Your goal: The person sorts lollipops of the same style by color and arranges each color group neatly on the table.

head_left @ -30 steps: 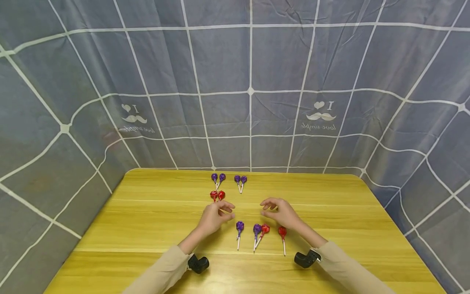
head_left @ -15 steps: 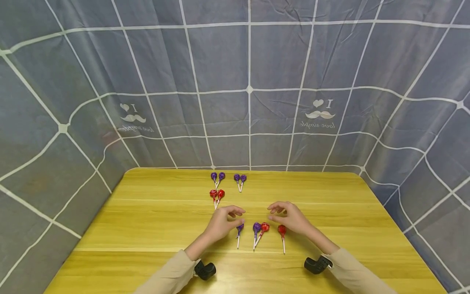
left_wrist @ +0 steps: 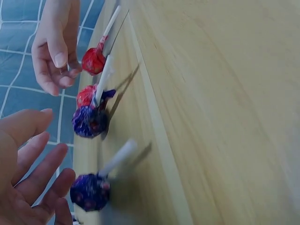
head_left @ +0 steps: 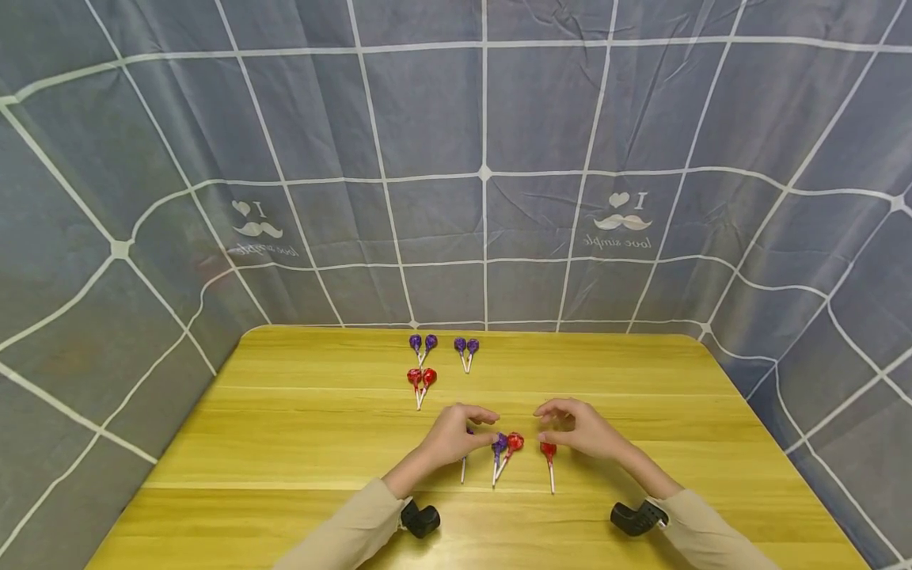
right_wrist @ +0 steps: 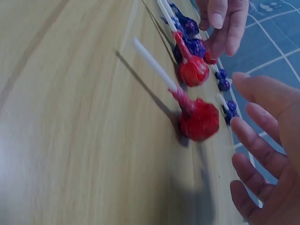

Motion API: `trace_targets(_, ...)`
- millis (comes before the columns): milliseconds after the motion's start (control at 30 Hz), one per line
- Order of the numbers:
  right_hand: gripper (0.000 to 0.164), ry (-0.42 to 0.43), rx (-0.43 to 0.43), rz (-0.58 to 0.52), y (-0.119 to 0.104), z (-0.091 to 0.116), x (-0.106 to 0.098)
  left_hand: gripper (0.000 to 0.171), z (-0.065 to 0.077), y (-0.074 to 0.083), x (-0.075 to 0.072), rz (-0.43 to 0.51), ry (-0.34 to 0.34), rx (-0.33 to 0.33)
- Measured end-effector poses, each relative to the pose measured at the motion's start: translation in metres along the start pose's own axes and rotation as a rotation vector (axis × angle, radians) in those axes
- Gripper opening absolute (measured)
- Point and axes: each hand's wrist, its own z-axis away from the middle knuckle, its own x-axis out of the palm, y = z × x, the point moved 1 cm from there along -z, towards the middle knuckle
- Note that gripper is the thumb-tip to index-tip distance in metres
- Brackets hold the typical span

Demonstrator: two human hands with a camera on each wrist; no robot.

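My left hand [head_left: 454, 437] hovers with loosely bent fingers over a purple lollipop [left_wrist: 90, 192], hiding most of its head in the head view. Just right of the thumb, a second purple lollipop [head_left: 499, 447] lies beside a red lollipop [head_left: 515, 441], their sticks meeting at the lower ends. On the right, my right hand [head_left: 586, 430] is held above another red lollipop [head_left: 548, 450], its thumb close over the candy head. In the right wrist view that red lollipop [right_wrist: 200, 119] shows whole, apart from the fingers. Neither hand holds anything.
Farther back on the wooden table [head_left: 299, 443] lie a red pair of lollipops [head_left: 422, 377], a purple pair [head_left: 423, 342] behind it, and another purple pair [head_left: 466, 346] to the right. A grey curtain [head_left: 442, 222] with white lines surrounds the table's back and sides.
My left hand has moved right and slightly nearer, from beside the red pair to over the front purple lollipop. My right hand has shifted right and nearer, to above the rightmost red lollipop.
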Motion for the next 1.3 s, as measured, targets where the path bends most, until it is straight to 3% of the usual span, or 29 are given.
trace_targets(167, 0.041, -0.029, 0.015, -0.010, 0.006, 0.004, -0.005, 0.034, -0.009, 0.004, 0.010, -0.030, -0.042, 0.004)
trace_targets(433, 0.042, -0.098, -0.015, -0.019, 0.009, 0.010, -0.011, 0.033, -0.019, 0.010, 0.015, -0.150, -0.038, 0.006)
trace_targets(833, 0.039, -0.146, -0.027, -0.034, 0.008, 0.014, -0.011, 0.032, -0.025, 0.012, 0.019, -0.171, -0.139, -0.040)
trace_targets(1067, 0.037, -0.168, -0.019, -0.026, 0.009, 0.014, -0.006, 0.027, -0.025, 0.012, 0.021, -0.210, -0.155, -0.008)
trace_targets(1300, 0.034, -0.165, -0.044, -0.021, 0.010, 0.011, -0.003, 0.023, -0.028, 0.010, 0.023, -0.223, -0.152, -0.019)
